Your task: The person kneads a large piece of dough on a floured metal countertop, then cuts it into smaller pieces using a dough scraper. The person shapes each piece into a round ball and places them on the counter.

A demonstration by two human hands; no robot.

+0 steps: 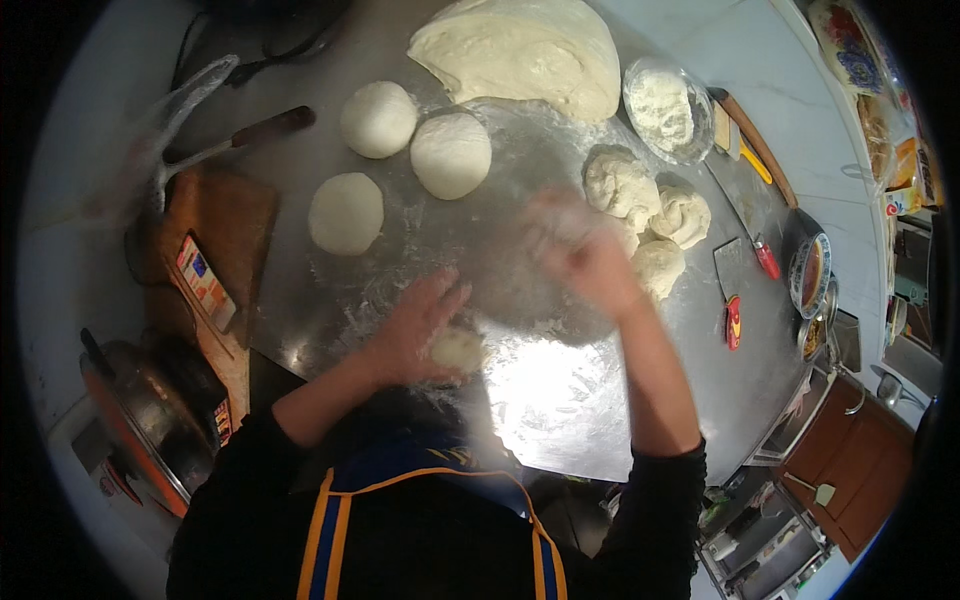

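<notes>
My left hand (412,330) rests around the side of a small dough piece (457,349) near the front of a floured metal worktop (420,225). My right hand (574,244), blurred, is above the worktop, left of several rough dough lumps (621,184); whether anything is in it cannot be told. Three smooth round dough balls lie at the upper left: one at the back (379,120), one beside it (451,156), and a flatter one (346,214) nearer me. A large dough mass (525,56) lies at the back, beside a clear bowl of flour (660,105).
Scrapers with red handles (733,322) and a rolling pin (754,146) lie at the right, near a patterned bowl (811,274). At the left are a wooden board (225,202) with a phone (206,281), a dark-handled utensil (274,126) and a metal pot (157,412).
</notes>
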